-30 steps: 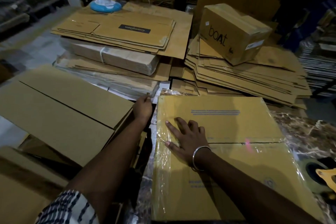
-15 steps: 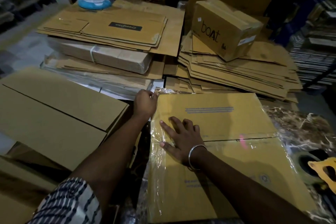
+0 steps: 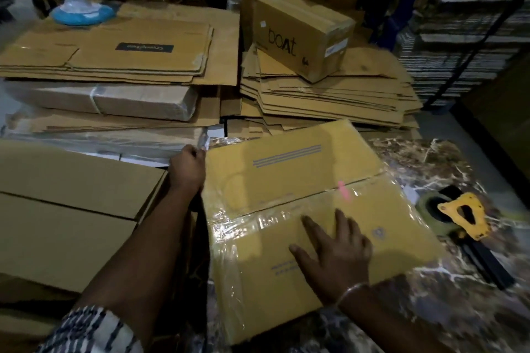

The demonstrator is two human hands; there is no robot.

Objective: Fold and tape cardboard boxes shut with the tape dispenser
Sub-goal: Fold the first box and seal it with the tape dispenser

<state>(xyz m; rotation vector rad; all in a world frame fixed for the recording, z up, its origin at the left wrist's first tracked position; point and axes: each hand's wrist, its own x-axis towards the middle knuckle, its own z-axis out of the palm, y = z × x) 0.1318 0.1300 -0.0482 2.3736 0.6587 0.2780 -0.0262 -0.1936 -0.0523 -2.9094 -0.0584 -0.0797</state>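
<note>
1. Box [image 3: 292, 180] lies flat on the marbled table [image 3: 430, 163], flaps folded shut, centre seam visible, glossy tape or film over its near and left parts.
2. Judged progress: folding done; left edge of the box looks like the seam now being sealed. Other sides cannot be checked.
3. Dispenser [image 3: 459, 216], yellow, sits idle on the table just right of the box, untouched.
4. Left hand [image 3: 187, 169] at the box's far-left corner, fingers curled, pinching a clear strip end there; whether it is tape or film, cannot tell.
5. Right hand [image 3: 337, 252] flat on the box's near half, fingers spread and straight, pressing down, gripping nothing.
6. Versus half a second ago: right hand slid from the seam toward the near-right part; box appears rotated, its far edge now angled; left hand stays at the same corner.
7. Taped "boat" carton [image 3: 304, 34] sits on flat stock beyond the box.
</note>
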